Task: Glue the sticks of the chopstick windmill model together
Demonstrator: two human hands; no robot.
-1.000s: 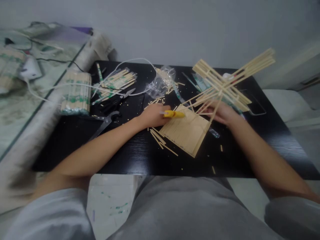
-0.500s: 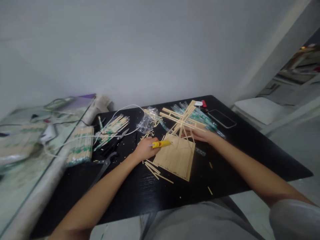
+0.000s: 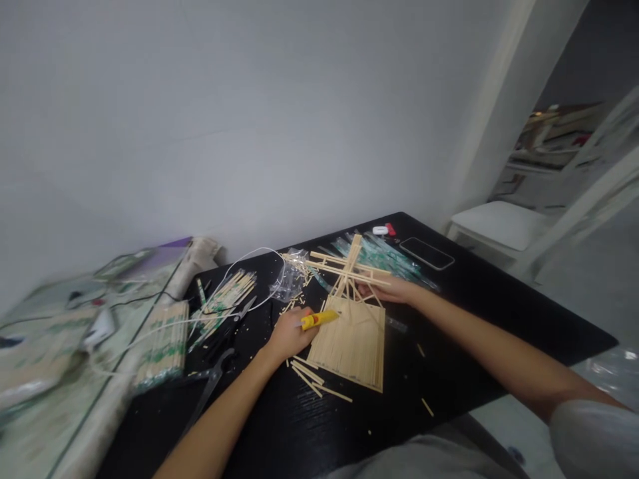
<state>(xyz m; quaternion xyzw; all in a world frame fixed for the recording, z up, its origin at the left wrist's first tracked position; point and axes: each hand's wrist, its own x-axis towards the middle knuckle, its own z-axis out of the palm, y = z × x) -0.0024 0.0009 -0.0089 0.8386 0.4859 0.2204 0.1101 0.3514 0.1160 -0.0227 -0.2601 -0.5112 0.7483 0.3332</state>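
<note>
In my left hand (image 3: 291, 332) is a slim yellow glue bottle (image 3: 319, 319) with a red mark, its tip pointing right over the flat panel. The panel (image 3: 349, 356) consists of thin wooden sticks laid side by side and belongs to a stick model. Slanting sticks rise from its far part and carry a cross of stick-built blades (image 3: 349, 267), like a windmill. My right hand (image 3: 384, 287) is closed on the model's far right side, behind the slanting sticks, which partly hide its fingers. Loose sticks (image 3: 312, 379) lie beside the panel's near left corner.
Pliers (image 3: 214, 376), scissors (image 3: 239, 318) and bundled sticks (image 3: 227, 299) lie left on the black table (image 3: 279, 432). A white cable (image 3: 239, 256) loops there. Clear-and-green wrappers (image 3: 382, 256), a phone (image 3: 426, 253) and a small white case (image 3: 380, 230) lie at the far right.
The camera view has shifted, so the table sits lower in the picture. The model appears turned slightly; both hands keep their holds, and the glue bottle stays over the panel.
</note>
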